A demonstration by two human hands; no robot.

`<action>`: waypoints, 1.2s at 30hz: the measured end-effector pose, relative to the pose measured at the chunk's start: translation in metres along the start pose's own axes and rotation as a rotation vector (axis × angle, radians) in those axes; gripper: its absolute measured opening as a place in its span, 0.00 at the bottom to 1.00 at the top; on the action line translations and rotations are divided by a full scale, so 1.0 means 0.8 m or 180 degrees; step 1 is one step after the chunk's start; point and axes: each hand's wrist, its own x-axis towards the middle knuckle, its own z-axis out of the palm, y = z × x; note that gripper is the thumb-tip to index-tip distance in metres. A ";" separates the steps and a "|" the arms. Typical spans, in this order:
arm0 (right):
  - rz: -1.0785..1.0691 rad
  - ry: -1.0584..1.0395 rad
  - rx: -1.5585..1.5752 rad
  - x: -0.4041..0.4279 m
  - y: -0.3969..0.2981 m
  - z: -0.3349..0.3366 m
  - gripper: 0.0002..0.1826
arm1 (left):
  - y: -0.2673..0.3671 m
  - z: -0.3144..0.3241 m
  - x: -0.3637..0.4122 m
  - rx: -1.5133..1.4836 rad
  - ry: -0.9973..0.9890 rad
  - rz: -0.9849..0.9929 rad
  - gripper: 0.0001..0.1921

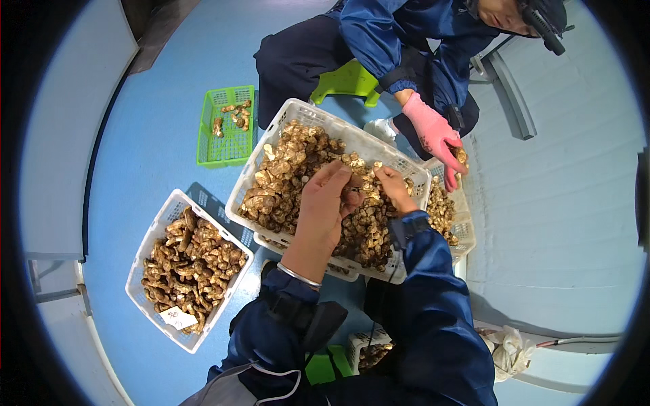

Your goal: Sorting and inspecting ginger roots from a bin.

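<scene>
A large white plastic crate (330,119) stands before me, heaped with brown and cream mushrooms (289,162). Over its middle hovers my left hand (325,203), back upward and fingers curled; whether they hold anything is hidden. To its right, my right hand (395,189) pinches a small pale mushroom (377,165) between thumb and fingertips. Small mushrooms (365,228) lie in the crate below both hands. Another white crate (269,243) shows partly beneath this one.
At left, a white crate (133,284) holds longer mushrooms (188,264) and a handwritten card (177,318). A green basket (203,147) has several mushrooms. Opposite sits a co-worker with a pink glove (431,127) over a right-hand crate (464,223). A plastic bag (510,352) lies lower right.
</scene>
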 end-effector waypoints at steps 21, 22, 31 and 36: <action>-0.0682 0.0580 -0.3300 -0.027 0.043 -0.076 0.14 | -0.017 0.019 -0.005 -0.0156 -0.0414 -0.0089 0.13; -0.2327 0.1044 -0.4522 -0.013 0.064 -0.073 0.12 | -0.007 0.021 -0.012 -0.0165 -0.0353 -0.0005 0.13; -0.0965 0.0358 -0.0055 0.009 0.086 -0.108 0.16 | -0.027 0.022 0.000 -0.0447 -0.0630 -0.0303 0.18; -0.0855 -0.0107 -0.0790 -0.060 0.025 -0.093 0.12 | -0.008 0.008 -0.013 -0.0272 -0.0155 -0.0227 0.20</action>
